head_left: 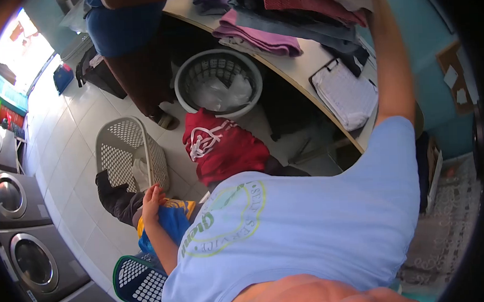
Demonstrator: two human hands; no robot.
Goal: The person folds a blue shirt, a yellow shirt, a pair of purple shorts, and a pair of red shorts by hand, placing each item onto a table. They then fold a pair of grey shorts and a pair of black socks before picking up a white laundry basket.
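My left hand [153,198] is at the lower left, fingers curled together at the near end of a grey laundry basket's rim [144,139]. What they grip, if anything, I cannot make out. Beside and below the hand are a blue and yellow cloth [175,218] and a dark cloth [117,194]. My right arm reaches up along the right side to a stack of folded clothes [311,13], and its hand is hidden past the top edge. A red garment with white drawstrings [220,138] shows beyond my light blue shirt [310,218].
A round basket [182,91] holding clear plastic stands by the table [303,75]. On the table lie a folded purple towel [258,34] and a clipboard with papers [345,92]. Another person [123,29] stands beyond. Washing machines [33,262] line the left; a dark blue basket [143,290] is below.
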